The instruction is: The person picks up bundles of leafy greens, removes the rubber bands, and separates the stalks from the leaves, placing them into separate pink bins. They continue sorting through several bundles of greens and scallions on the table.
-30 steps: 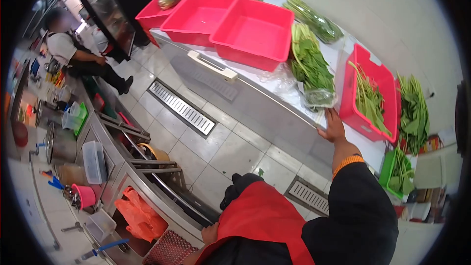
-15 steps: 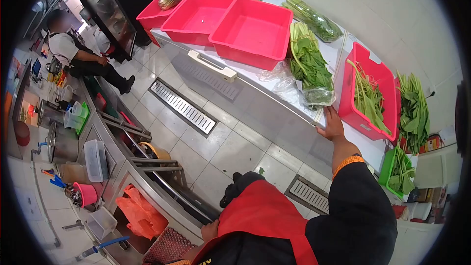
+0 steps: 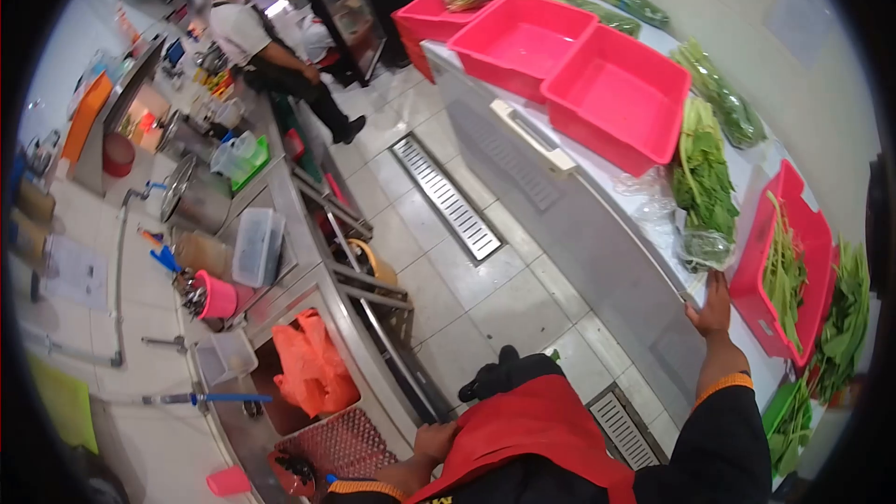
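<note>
My right hand [image 3: 711, 308] lies with its fingers stretched out on the front edge of the white-topped chest [image 3: 661, 241]. Just beyond its fingertips is a bundle of leafy greens [image 3: 705, 182], its lower end wrapped in clear plastic. To the right of this hand stands a red tub [image 3: 761, 294] holding loose leafy stems [image 3: 784, 271]. On the other side, my left hand [image 3: 436, 441] has its fingers curled over the metal sink counter's edge [image 3: 411, 415], beside my red apron [image 3: 523, 420]; its fingertips are partly hidden.
Two pink tubs [image 3: 621, 98] sit on the chest, with bagged greens [image 3: 719, 98] behind. A person [image 3: 257, 47] stands at the far left. A floor drain [image 3: 448, 196] runs between chest and counter. In the sink lie an orange plastic bag [image 3: 315, 364] and a red mesh mat [image 3: 341, 448].
My view has swung left, so the chest and tubs appear farther right and more of the sink counter shows. Both hands keep their places on the chest and the counter edge.
</note>
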Demonstrator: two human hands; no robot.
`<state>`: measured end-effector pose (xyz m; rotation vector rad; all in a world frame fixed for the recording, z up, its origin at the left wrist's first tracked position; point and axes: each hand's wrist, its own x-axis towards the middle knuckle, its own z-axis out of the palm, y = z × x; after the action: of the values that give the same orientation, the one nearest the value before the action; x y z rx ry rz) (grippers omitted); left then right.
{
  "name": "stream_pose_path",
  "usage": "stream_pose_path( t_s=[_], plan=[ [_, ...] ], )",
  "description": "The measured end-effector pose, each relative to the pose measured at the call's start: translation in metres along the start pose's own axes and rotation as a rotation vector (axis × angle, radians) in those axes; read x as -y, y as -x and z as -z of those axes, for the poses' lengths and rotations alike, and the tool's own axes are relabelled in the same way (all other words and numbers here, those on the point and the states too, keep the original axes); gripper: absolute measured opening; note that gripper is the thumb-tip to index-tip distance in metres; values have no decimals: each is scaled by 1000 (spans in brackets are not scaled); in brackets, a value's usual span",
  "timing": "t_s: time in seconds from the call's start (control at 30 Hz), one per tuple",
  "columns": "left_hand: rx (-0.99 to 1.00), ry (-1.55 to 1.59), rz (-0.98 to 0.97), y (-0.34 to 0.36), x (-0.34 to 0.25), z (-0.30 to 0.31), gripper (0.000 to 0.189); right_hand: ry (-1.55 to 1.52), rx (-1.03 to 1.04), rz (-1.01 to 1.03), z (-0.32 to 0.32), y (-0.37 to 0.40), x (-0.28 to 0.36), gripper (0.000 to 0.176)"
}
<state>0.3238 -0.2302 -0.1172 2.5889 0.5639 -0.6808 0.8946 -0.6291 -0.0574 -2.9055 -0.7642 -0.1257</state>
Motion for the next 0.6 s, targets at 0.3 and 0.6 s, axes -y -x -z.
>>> stream_pose_path(
  t_s=[0.3,0.6],
  plan=[
    [3,6,-11,2,2,5,24,-17,-16,-21,-3,0,3,102],
    [8,8,7,-3,9,-11,25,-35,6,3,5,0,5,108]
  ],
)
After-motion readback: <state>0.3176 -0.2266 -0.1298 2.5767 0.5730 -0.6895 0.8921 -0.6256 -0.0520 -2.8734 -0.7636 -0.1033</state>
